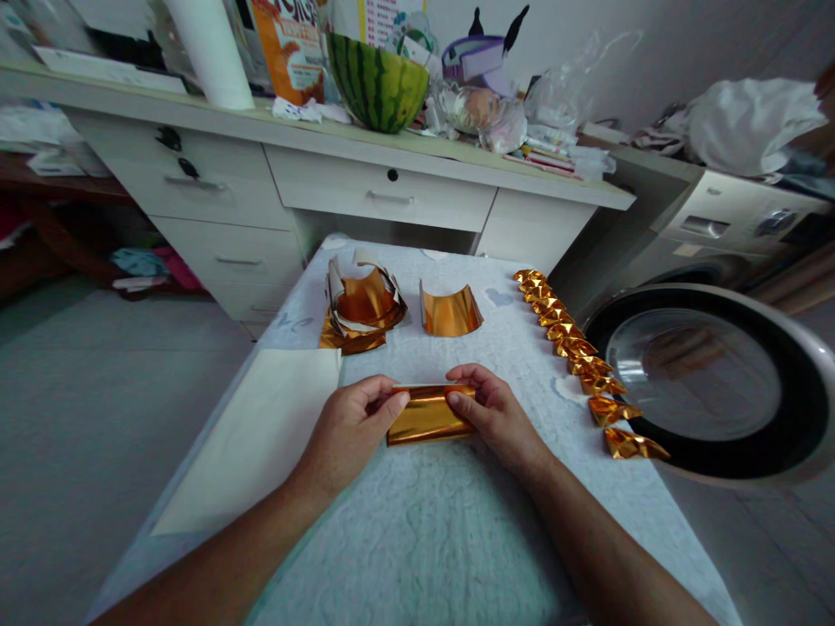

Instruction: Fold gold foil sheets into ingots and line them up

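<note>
A sheet of shiny gold foil paper (430,419) is held low over the cloth-covered table, its far edge showing a thin white strip. My left hand (356,417) pinches its left end between thumb and fingers. At the right end, my right hand (492,407) grips it the same way, thumb on the gold face. Just beyond lies one curled gold sheet (451,311), and to its left a pile of curled gold sheets (365,304) with pale backs. Along the table's right edge runs a row of folded gold paper pieces (574,352).
White paper (254,435) lies along the table's left side. Behind stands a drawer desk (391,187) bearing half a watermelon (378,83), a white roll (212,52), an orange packet (290,52) and plastic bags. An open washing machine door (698,374) reaches close to the table's right edge.
</note>
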Available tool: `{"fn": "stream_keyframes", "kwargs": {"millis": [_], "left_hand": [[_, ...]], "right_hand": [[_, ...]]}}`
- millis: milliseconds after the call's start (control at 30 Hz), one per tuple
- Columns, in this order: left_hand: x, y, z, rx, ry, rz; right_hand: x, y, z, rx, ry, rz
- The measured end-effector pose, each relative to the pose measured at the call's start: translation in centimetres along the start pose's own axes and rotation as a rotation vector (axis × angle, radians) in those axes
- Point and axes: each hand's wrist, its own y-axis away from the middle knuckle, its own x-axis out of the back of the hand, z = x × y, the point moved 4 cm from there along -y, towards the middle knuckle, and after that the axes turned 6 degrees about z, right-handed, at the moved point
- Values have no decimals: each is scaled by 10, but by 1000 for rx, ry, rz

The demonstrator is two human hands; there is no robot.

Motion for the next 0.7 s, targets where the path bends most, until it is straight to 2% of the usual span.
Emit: {"fn": "stream_keyframes", "kwargs": {"millis": [700], "left_hand": [[-1, 0, -4, 2, 29, -18]], "right_hand": [[0, 1, 1, -29, -42, -31]]}}
